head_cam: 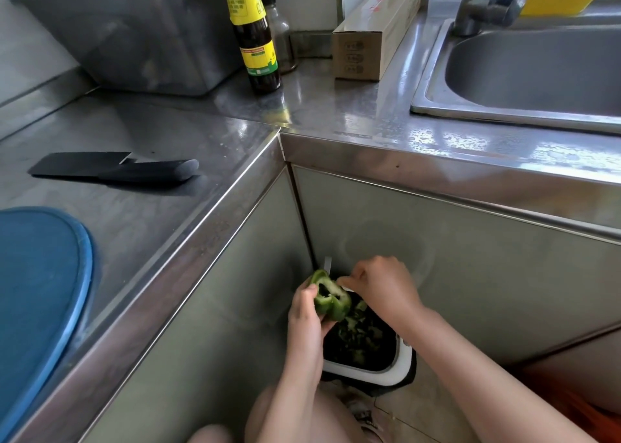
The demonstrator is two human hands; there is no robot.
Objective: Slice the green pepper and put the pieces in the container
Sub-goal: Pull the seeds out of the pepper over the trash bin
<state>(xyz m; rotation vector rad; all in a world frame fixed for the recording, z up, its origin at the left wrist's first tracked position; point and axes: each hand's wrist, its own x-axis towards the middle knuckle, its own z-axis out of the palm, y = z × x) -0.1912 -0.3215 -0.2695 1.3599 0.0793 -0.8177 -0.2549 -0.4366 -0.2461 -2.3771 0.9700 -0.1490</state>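
Stainless-steel worktop (pixel 141 227) was seen running in an L across the upper and left parts of the frame, with a sink (pixel 433 83) set into it at the upper right. A black knife (pixel 117 170) was laid flat at the left, apart from a blue cutting board (pixel 40 291) at the lower left edge. A dark sauce bottle (pixel 255 39), a cardboard box (pixel 363 49) and a grey tub (pixel 134 39) were stood along the back.

Low in the centre, the green pepper (pixel 331 300) was held above a white-rimmed bin (pixel 405 358) on the floor, in which green scraps (pixel 356 338) were lying. The pepper was gripped by the left hand (pixel 304 321), with the fingers curled round its underside. Its opened top was touched by the right hand (pixel 379 288), whose fingers were bunched together at the pale inside. Whether anything was pinched between them could not be told.
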